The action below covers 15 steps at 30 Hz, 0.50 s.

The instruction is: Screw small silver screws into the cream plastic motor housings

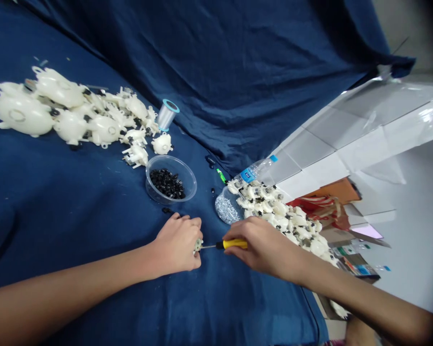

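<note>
My left hand (178,242) is closed around a small whitish plastic part (198,245), most of it hidden by the fingers. In my right hand (261,245) is a screwdriver (235,244) with a yellow and black handle. Its thin shaft points left, and the tip meets the part in my left hand. Just beyond my left hand stands a clear round tub (189,185) with small black pieces (166,182) in it. A smaller clear container of silvery screws (226,209) lies beyond my right hand.
White plastic turtle-like shells (21,113) are piled at the far left. More white parts (288,216) are heaped at the right, beside a water bottle (258,169). A spool of clear thread (167,115) stands behind the tub. Blue cloth (94,206) covers the surface.
</note>
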{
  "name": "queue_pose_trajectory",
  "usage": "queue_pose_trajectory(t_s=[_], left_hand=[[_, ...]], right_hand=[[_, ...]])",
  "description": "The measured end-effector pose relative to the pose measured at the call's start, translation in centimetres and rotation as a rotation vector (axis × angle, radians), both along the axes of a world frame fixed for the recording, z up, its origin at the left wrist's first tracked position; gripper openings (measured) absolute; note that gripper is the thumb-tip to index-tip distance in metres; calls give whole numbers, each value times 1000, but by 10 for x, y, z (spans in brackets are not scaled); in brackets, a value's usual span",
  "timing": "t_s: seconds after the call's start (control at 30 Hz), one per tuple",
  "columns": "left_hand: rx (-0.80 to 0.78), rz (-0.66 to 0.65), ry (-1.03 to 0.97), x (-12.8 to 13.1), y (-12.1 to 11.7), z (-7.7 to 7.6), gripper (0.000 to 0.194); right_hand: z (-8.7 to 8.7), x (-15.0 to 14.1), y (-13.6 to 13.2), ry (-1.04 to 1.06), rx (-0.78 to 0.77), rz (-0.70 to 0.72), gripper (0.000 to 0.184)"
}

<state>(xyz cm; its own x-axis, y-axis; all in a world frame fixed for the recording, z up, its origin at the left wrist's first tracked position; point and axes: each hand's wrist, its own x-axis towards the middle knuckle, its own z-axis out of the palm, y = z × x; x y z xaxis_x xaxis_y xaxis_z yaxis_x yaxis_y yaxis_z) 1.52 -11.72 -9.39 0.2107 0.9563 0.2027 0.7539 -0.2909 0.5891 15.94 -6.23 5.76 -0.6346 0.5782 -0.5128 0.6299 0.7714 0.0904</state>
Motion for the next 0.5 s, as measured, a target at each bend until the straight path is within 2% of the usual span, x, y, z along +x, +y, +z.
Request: queue_pose_trajectory(t_s=[0.1,0.17,0.23,0.37,0.47,0.5], left_hand=[[3,-2,-4,0,1,-1,15],[5,-4,-4,0,1,-2,15],[5,-3,-3,0,2,-3,15],[6,-7,2,0,2,-3,14],[13,-8,2,0,1,-3,13],[16,-8,1,0,1,-3,13]], right_hand=[[-1,4,-3,-39,31,154,16],[-3,3,-4,-23,40,161,19],[-5,1,-3,8,-4,47,23],[-9,-9,8,-6,-131,-293,28],[-9,-12,17,-50,-209,-373,36],[-8,-12,19,-54,-230,-377,33]])
